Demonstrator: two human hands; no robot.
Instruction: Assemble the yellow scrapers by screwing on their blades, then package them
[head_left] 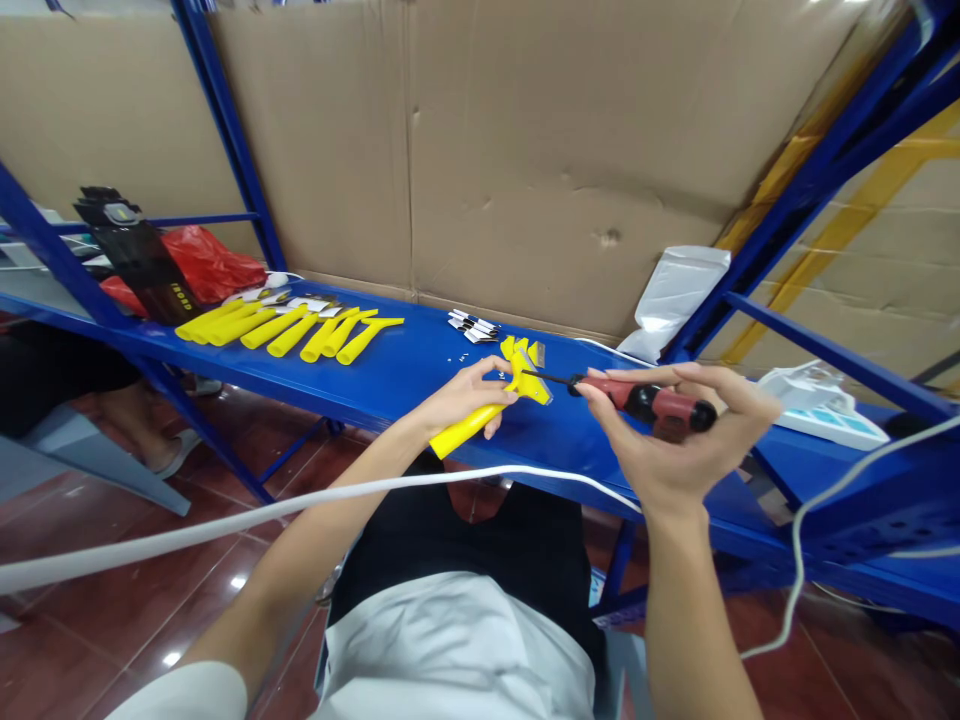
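Observation:
My left hand (472,392) is closed around a yellow scraper (466,430), its handle pointing down and left toward me and its wide head to the right. In my right hand (679,440) is a red and black screwdriver (615,390), held level with its dark shaft pointing left. The shaft's tip meets the scraper's head, or lies just in front of it; I cannot tell which. Just behind the head lie small yellow pieces (517,347) with a metal blade. Black and white strips (474,326) rest farther back on the blue bench (420,350).
Several yellow scraper handles (289,333) lie in a row at the left, near a black box (154,260) and a red plastic bag (206,262). A white cable (337,493) crosses in front of my arms. Cardboard (510,150) backs the bench; a white bag (679,295) leans right.

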